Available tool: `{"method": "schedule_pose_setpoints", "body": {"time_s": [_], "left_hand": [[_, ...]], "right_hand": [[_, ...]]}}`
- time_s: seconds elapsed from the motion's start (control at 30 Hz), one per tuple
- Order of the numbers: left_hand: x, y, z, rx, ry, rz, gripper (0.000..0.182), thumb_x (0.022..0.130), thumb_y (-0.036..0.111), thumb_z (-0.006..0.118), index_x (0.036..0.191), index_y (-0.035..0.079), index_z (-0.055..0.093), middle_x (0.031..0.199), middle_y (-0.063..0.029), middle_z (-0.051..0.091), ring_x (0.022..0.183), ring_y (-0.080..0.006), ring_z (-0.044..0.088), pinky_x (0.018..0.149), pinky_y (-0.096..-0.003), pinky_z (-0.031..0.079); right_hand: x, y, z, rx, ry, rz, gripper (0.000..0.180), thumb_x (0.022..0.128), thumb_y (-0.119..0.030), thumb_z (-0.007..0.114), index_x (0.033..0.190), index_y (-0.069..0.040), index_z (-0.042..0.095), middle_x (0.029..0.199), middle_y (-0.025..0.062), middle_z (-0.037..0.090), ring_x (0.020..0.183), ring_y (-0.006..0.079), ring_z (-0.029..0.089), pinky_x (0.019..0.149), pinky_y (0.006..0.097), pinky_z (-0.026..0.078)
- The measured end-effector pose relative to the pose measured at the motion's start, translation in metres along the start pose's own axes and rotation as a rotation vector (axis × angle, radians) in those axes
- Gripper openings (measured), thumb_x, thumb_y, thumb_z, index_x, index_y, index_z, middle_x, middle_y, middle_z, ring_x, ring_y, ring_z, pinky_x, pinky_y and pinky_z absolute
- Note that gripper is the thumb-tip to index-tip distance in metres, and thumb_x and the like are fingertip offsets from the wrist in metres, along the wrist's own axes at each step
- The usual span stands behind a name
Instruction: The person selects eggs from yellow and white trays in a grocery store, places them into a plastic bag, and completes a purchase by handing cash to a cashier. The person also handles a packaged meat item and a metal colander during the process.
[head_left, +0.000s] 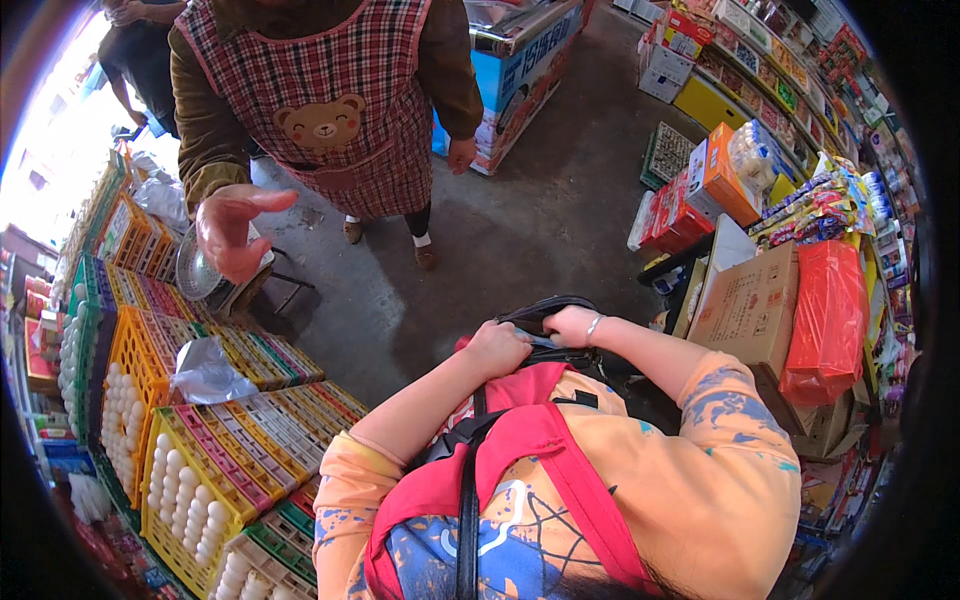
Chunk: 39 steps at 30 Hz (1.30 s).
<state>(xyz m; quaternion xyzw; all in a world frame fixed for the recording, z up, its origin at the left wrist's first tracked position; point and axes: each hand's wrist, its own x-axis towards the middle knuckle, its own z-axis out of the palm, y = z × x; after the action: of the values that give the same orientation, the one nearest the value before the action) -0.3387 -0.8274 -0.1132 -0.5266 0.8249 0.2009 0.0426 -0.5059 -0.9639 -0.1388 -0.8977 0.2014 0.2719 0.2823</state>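
Note:
A black bag (551, 306) hangs in front of my waist, its top open. My left hand (501, 347) grips the near left edge of the bag's opening. At the opening's right side, my right hand (574, 327) has its fingers partly inside, and a silvery bracelet is on that wrist. Something bluish, perhaps paper or banknotes, shows between the two hands; which fingers hold it I cannot tell. A red apron (517, 442) and a black strap (468, 517) cross my chest.
A person in a checked apron (322, 90) stands ahead, one hand (240, 229) held out. Stacked plastic crates of eggs (187, 495) line the left. Cardboard boxes (742, 300), a red plastic-wrapped pack (825, 322) and shelves of packaged goods stand right. A freezer (510, 82) is beyond.

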Motion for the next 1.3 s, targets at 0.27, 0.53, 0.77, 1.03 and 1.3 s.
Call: {"method": "schedule_pose_setpoints", "body": {"time_s": [0.27,0.53,0.77,1.03,1.3], "left_hand": [[-0.002,0.000,-0.008,0.014,-0.106,-0.007,0.026,0.086,0.022,0.054,0.106,0.019,0.069,0.121,0.0057,0.063,0.115,-0.0203,0.053,0.091,-0.0355,0.045],[0.007,-0.015,0.037,-0.173,0.144,0.167,0.020,0.085,0.015,0.050,0.095,0.008,0.066,0.105,-0.0073,0.066,0.101,-0.0269,0.064,0.091,-0.0381,0.048],[0.006,-0.012,0.021,-0.186,-0.002,0.108,0.022,0.085,0.016,0.052,0.101,0.009,0.066,0.108,-0.0098,0.065,0.101,-0.0302,0.064,0.087,-0.0399,0.051],[0.001,-0.014,0.014,-0.215,0.052,0.183,0.020,0.078,0.014,0.059,0.096,0.008,0.065,0.098,-0.0105,0.067,0.095,-0.0310,0.064,0.083,-0.0424,0.051],[0.001,-0.013,0.021,-0.225,0.073,0.129,0.021,0.078,0.016,0.058,0.096,0.006,0.064,0.098,-0.0117,0.066,0.095,-0.0304,0.064,0.082,-0.0412,0.051]], "right_hand": [[0.032,0.010,0.006,-0.136,-0.051,0.113,0.032,0.075,-0.026,0.063,0.100,-0.007,0.070,0.099,0.0215,0.067,0.094,0.0340,0.064,0.083,0.0440,0.050],[0.034,-0.008,0.012,-0.210,0.014,0.231,0.039,0.069,-0.025,0.065,0.102,-0.004,0.070,0.104,0.0196,0.067,0.098,0.0331,0.064,0.087,0.0425,0.050],[0.043,-0.002,0.009,-0.260,-0.024,0.205,0.037,0.070,-0.026,0.067,0.102,-0.007,0.070,0.103,0.0186,0.067,0.097,0.0329,0.064,0.086,0.0435,0.050],[0.050,0.004,0.015,-0.158,0.155,0.250,0.030,0.082,-0.024,0.058,0.104,-0.007,0.070,0.105,0.0180,0.067,0.099,0.0334,0.064,0.085,0.0434,0.051],[0.044,0.000,0.030,-0.414,0.128,0.092,0.026,0.081,-0.017,0.052,0.091,-0.007,0.074,0.094,0.0170,0.070,0.089,0.0316,0.068,0.076,0.0434,0.054]]}}
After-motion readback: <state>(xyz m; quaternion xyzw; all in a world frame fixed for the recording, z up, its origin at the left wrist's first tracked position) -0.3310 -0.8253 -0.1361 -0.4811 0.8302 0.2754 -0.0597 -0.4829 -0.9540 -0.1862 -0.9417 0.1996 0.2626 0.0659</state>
